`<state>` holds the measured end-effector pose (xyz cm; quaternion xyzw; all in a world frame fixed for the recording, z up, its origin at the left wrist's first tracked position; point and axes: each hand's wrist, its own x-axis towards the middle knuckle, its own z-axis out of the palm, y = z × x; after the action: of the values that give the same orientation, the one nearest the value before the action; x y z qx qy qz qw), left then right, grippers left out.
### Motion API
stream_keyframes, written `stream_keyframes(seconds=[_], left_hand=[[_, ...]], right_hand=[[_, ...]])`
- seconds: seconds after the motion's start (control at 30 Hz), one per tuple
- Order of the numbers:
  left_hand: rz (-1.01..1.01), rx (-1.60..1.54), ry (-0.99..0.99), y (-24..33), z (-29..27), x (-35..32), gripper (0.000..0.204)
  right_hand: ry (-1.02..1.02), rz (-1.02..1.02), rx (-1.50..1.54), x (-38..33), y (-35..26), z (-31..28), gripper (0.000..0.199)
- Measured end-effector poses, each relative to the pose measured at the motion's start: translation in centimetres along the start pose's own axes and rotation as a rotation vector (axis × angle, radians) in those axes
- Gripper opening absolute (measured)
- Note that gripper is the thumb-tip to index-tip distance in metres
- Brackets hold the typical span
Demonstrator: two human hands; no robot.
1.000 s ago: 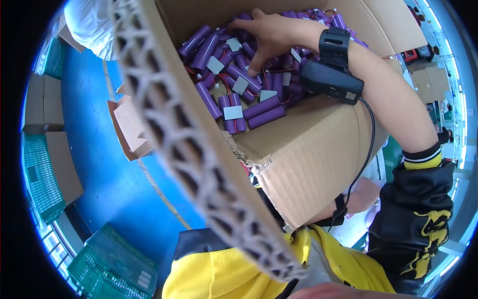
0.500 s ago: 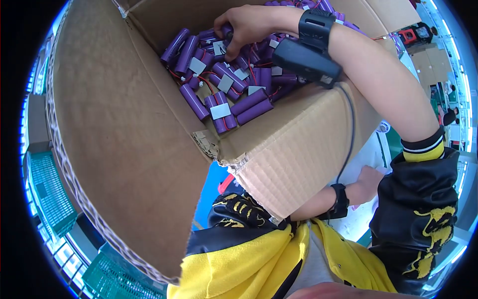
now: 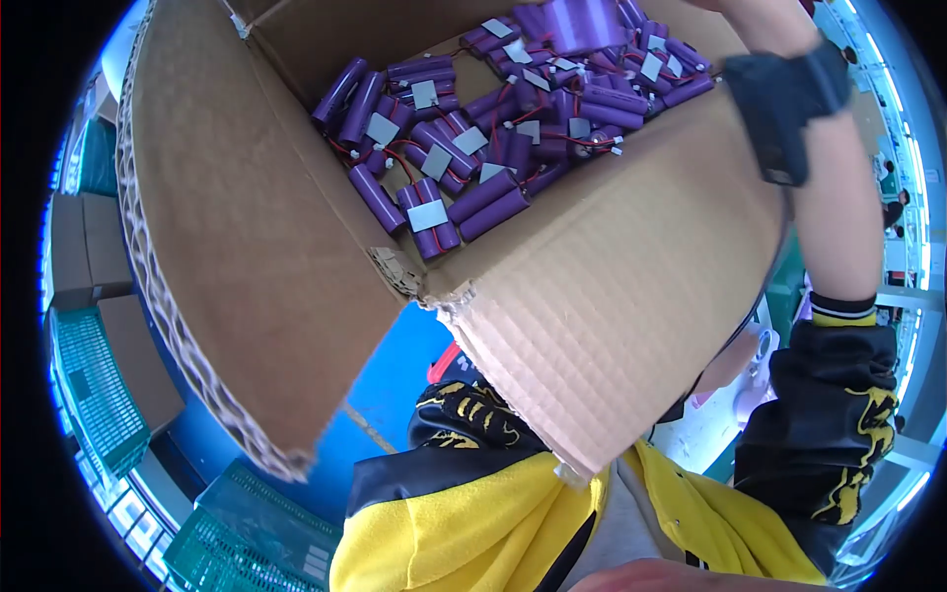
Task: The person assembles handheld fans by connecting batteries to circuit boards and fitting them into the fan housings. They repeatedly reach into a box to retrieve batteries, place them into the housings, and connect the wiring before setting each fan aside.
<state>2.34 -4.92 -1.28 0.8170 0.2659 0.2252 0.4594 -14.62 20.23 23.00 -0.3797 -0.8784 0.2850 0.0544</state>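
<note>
My right hand point(image 3: 760, 15) is at the top edge, right of the box's contents, with a black device strapped on its wrist; its fingers are mostly cut off. A blurred purple battery pack point(image 3: 584, 25) is raised beside it, larger than the others and seemingly in its grip. Below lie several purple battery packs point(image 3: 429, 217) with pale pads, red wires and small white connectors, in an open cardboard box point(image 3: 612, 326). My left hand point(image 3: 730, 360) is low behind the box's near flap, over a white surface; it is blurred and its fingers are hidden.
A large cardboard flap point(image 3: 237, 227) stands out to the left. Green plastic crates point(image 3: 94, 385) and brown cartons point(image 3: 74, 247) stand on the far left over a blue floor point(image 3: 370, 414). A cable hangs from the wrist device along the near flap.
My right hand has come out from among the packs, moving up and right, and a pack has been lifted. The box appears slightly shifted in view. My left hand remains low behind the flap.
</note>
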Motion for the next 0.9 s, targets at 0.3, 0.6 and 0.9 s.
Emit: stream_keyframes(seconds=[0.3,0.6,0.9], left_hand=[[0.135,-0.005,-0.068,1.4,-2.0,-1.4,0.028],[0.177,-0.08,-0.174,0.1,-4.3,-0.3,0.031],[0.281,0.093,-0.273,-1.9,-2.1,1.8,0.04]], right_hand=[[0.437,0.029,0.633,-22.7,0.4,-4.0,0.048],[0.306,0.318,0.293,-28.1,8.5,9.0,0.039],[0.611,0.407,0.765,-31.3,11.9,13.7,0.027]])
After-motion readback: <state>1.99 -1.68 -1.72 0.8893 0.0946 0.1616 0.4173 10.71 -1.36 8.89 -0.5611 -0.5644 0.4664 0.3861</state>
